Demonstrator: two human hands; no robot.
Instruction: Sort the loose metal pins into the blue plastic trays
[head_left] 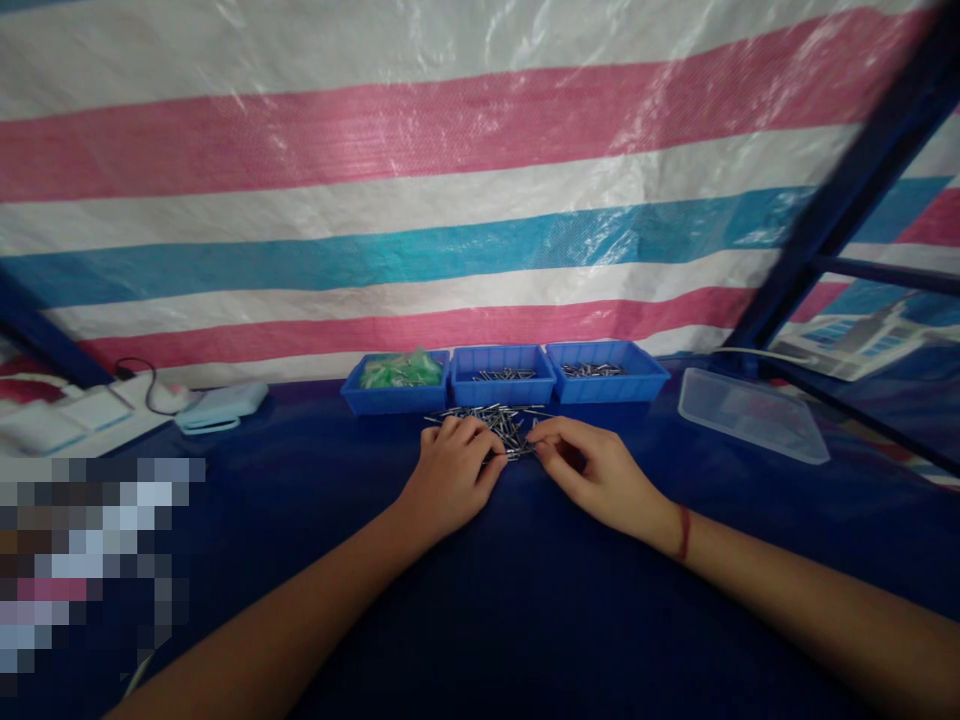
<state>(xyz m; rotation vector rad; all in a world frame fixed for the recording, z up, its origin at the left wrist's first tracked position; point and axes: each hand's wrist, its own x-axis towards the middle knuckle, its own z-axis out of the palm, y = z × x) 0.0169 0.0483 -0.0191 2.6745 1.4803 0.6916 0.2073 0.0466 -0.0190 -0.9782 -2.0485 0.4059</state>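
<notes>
A loose pile of thin, silvery metal pins (pixel 504 425) lies on the dark blue tabletop; they may be blind rivets, but their exact kind is too small to tell. My left hand (pixel 454 475) rests at the pile's left side, fingers curled over it, thumb and forefinger close together at its near edge. What those fingertips hold, if anything, is hidden. At the right edge of the pile, my right hand (pixel 600 475) pinches with thumb and forefinger, and what seems to be a thin metal pin shows at the tips.
Behind the pile stand three blue bins: the left bin (pixel 397 402) holds green plastic, the middle bin (pixel 502 392) and right bin (pixel 611 388) metal pins. A clear plastic lid (pixel 754 415) lies right. A light blue case (pixel 221 405) and power strip (pixel 97 415) sit left.
</notes>
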